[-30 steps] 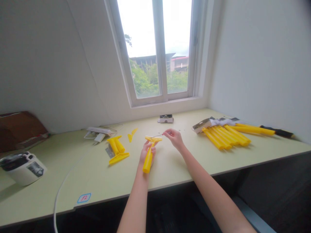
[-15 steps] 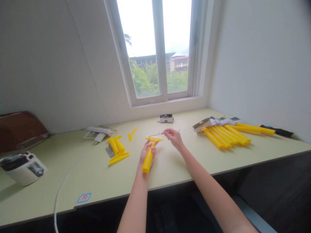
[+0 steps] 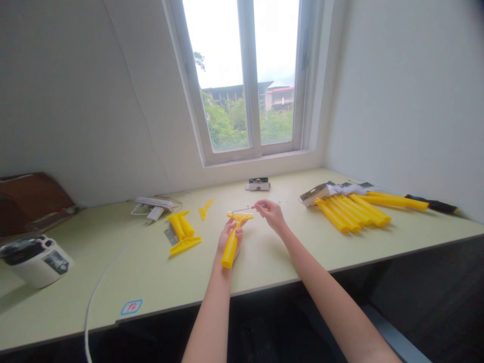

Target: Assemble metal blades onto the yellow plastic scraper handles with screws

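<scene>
My left hand [image 3: 229,237] is wrapped round a yellow T-shaped tool [image 3: 230,248], its wide head pointing away from me and its thick handle toward me. In my right hand [image 3: 270,213], a thin metal rod [image 3: 244,209] is pinched between the fingers, with its far end at the left part of the tool's head. Left of my hands lie yellow T-shaped pieces [image 3: 183,229] beside a grey plate [image 3: 170,237]. Behind them are small yellow strips [image 3: 204,209].
Several yellow handles [image 3: 350,212] with card tags lie on the table [image 3: 151,272] at right, near a black-handled item [image 3: 431,203]. A small box [image 3: 258,184] stands below the window. At left are a power strip [image 3: 155,203], a cup [image 3: 38,263] and cardboard [image 3: 34,201].
</scene>
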Tool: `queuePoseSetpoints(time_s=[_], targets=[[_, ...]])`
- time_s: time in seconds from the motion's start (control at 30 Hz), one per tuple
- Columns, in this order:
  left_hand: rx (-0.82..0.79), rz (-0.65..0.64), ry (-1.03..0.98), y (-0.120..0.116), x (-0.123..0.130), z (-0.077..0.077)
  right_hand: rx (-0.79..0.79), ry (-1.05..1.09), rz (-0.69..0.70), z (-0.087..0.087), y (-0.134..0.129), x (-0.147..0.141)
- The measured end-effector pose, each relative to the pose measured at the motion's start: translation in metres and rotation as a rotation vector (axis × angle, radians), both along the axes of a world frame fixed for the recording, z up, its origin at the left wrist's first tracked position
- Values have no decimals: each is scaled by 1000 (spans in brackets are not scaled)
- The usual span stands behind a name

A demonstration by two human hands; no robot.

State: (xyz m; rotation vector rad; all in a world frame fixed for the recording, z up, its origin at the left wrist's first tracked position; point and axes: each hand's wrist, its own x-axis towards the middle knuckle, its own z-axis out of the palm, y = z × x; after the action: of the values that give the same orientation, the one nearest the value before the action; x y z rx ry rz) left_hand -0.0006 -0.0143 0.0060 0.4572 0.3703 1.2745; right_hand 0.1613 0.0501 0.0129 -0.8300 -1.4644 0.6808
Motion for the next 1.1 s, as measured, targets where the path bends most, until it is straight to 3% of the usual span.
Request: queuePoseSetpoints(time_s=[1.1], targets=[[5,-44,-118,2,-2,-3,-38,-45,-44,-3,2,2]])
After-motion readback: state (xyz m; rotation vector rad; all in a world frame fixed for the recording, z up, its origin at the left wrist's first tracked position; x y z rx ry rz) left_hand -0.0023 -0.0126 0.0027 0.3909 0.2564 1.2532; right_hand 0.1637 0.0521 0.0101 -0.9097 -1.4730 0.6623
